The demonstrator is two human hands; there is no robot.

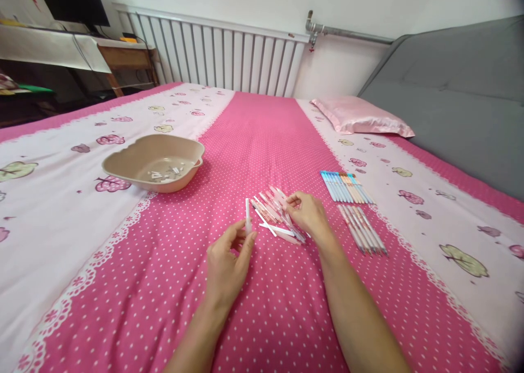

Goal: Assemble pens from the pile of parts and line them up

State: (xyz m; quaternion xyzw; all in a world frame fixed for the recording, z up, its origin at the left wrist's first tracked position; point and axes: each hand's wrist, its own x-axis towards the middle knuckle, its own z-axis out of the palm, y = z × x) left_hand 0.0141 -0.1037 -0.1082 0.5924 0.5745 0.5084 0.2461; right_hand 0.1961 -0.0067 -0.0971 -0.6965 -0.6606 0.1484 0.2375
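Observation:
My left hand [229, 258] pinches a slim white pen [247, 214] between thumb and fingers, and the pen stands nearly upright. My right hand [303, 212] is at the far right side of a loose pile of pink and white pens [268, 206], its fingertips closed on a pale pink pen [280, 197]. Several white pens [278, 230] lie crossed at the near side of the pile. Some of the pile is hidden behind my right fingers.
Right of the pile lie a neat row of blue and orange pens [346, 187] and a row of pale patterned pens [362, 229]. A beige basin [123, 171] with small white and grey bits sits at left. A pink pillow [362, 116] rests farther back on the polka-dot bedspread [262, 138].

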